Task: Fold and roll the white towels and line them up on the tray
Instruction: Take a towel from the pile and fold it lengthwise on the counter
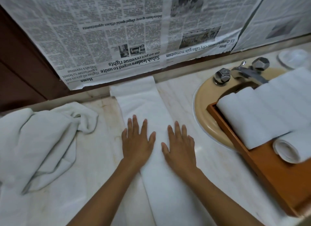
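Long folded towel (161, 183) flat on counter (94, 192), running away from body. Left hand (137, 141) and right hand (180, 146) side by side on mid-strip, palms down, fingers straight, gripping nothing. Smooth outward to square the edges, then roll tight from near end. Rolled towels (262, 111) on tray (269, 175), right.

Bathroom: marble vanity (176, 97) w/ inset basin (204, 124) & chrome taps (242, 72).

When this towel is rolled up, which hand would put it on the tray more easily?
Probably the right hand: the tray lies on its side of the towel; the left hand is farther away.
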The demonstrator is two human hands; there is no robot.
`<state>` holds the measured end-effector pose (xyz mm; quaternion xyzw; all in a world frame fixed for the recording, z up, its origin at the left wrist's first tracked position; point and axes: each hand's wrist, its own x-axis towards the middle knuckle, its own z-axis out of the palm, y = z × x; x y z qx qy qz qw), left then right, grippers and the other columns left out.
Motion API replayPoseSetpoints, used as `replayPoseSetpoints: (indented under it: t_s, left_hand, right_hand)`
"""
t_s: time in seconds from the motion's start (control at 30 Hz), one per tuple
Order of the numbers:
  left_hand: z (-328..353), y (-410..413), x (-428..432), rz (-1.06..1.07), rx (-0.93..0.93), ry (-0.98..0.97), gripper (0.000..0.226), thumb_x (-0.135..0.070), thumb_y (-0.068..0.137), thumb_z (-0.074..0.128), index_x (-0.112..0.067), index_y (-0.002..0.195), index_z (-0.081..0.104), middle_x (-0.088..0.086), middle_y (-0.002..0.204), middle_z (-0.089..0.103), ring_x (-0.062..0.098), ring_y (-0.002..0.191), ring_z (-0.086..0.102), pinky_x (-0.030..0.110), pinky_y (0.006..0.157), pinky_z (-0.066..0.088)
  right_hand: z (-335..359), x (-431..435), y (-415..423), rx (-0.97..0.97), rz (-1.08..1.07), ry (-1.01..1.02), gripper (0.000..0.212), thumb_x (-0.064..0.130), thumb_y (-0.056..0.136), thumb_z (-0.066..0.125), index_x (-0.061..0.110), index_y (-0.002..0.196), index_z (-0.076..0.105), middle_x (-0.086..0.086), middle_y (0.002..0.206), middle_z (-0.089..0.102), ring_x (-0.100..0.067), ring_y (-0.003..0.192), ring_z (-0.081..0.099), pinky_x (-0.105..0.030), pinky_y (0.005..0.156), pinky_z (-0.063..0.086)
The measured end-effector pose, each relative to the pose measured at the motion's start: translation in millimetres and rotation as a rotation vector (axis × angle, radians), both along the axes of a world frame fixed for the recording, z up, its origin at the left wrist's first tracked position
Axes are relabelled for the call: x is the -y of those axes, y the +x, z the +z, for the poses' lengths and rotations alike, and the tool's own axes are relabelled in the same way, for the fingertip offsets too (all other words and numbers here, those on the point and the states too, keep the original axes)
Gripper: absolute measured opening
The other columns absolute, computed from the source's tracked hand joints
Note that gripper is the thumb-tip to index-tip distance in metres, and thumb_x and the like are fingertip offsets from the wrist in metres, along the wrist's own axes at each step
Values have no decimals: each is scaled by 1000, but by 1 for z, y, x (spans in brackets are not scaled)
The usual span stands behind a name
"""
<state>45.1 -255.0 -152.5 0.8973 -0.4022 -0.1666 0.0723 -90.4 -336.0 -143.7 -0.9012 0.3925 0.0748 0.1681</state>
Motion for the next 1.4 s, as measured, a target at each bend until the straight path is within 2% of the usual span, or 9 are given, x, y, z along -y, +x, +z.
replayPoseSetpoints:
  t_s: [0.17, 0.53, 0.6, 0.73, 0.87, 1.03, 1.17, 1.27, 1.4]
  left_hand:
    - [-13, -109, -80, -135, 64, -193, 62, -53, 94, 35, -25, 150, 40, 4, 163, 22, 22, 149, 21, 38, 111, 23]
    - [-19, -55, -64, -65, 43, -44, 73, -65, 91, 6, -35, 157, 10, -12, 164, -11, 12, 151, -6, 41, 119, 9]
    - [-8, -51, -52, -63, 10, 37, 73, -64, 93, 7, -31, 158, 5, -6, 164, -15, 16, 152, -10, 43, 121, 8]
    - [-6, -117, -84, -118, 109, -152, 63, -53, 92, 36, -22, 146, 46, 9, 158, 33, 26, 142, 38, 46, 105, 43]
    - [-29, -155, -146, -132, 94, -182, 61, -57, 96, 35, -33, 153, 32, -3, 164, 18, 19, 150, 16, 37, 111, 20]
    - [-34, -144, -151, -109, 135, -175, 60, -59, 98, 28, -37, 153, 29, -7, 165, 13, 18, 150, 14, 37, 111, 17]
    - [-24, -150, -154, -12, -48, -270, 68, -66, 91, 14, -41, 154, 16, -10, 162, -14, 7, 149, -6, 28, 114, 7]
    - [-12, -181, -169, 113, -186, -409, 69, -65, 85, 22, -44, 151, 16, -16, 159, -8, -2, 143, 5, 27, 112, 18]
    - [-10, -221, -189, 57, -286, -494, 74, -39, 89, 61, -64, 142, 17, -22, 154, 5, -17, 119, 20, -2, 93, 23]
  right_hand:
    - [-14, -57, -99, 3, -56, -81, 69, 56, 93, 29, 22, 153, 27, -4, 162, 18, -26, 147, 16, -48, 107, 37]
    - [-11, -20, -58, -30, 12, -65, 76, 61, 90, 2, 26, 157, 3, 0, 164, -7, -27, 151, -5, -48, 118, 14]
    - [-4, -23, -53, -22, -5, -43, 71, 57, 95, 11, 24, 157, 0, -1, 164, -9, -26, 151, -8, -47, 119, 10]
    - [-7, -69, -111, 98, -10, -128, 70, 54, 94, 18, 21, 156, 21, -3, 164, 9, -24, 150, 9, -41, 116, 19]
    - [-21, -95, -169, 2, -42, -151, 68, 58, 98, 13, 21, 154, 28, -4, 163, 17, -26, 148, 18, -42, 109, 19]
    - [-18, -101, -164, 11, -67, -133, 70, 59, 96, 14, 22, 154, 25, -4, 164, 13, -28, 149, 15, -47, 109, 32]
    - [-6, -101, -165, 123, -92, 4, 78, 61, 86, 7, 28, 155, 18, 2, 164, -1, -18, 151, -3, -40, 116, 13]
    - [-3, -105, -188, 308, -117, -52, 50, 36, 89, 41, 25, 137, 50, -1, 153, 38, -20, 141, 29, -40, 109, 28]
    - [-13, -105, -219, 428, 123, -83, 36, 17, 81, 58, 24, 116, 63, 1, 128, 58, -11, 120, 44, -31, 98, 44]
